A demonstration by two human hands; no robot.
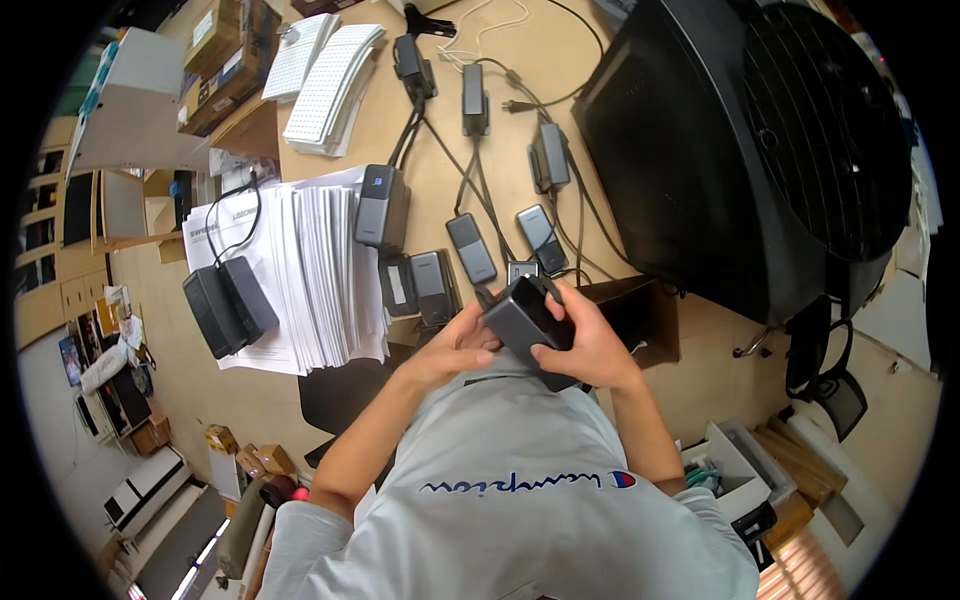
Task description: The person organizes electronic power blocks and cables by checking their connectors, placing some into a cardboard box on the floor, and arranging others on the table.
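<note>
Close to my chest, at the table's near edge, I hold a dark grey block-shaped power bank (517, 318) tilted between both hands. My right hand (597, 347) is wrapped round its right side, with the thumb across its face. My left hand (452, 348) supports its left side, and some of those fingers are hidden. Just beyond it, the end of another small device (522, 270) shows. Farther up lie a two-tone grey power bank (471, 248) and a silver-grey one (541, 239). A larger power bank (381, 206) with a small lit display is at the left.
Black power adapters (473, 100) and tangled cables spread across the table (350, 180). Paper stacks (300, 270) stand left, with a black device (229, 306) on them. A large black monitor-like casing (690, 150) fills the right. An open brown box (655, 325) sits by my right hand.
</note>
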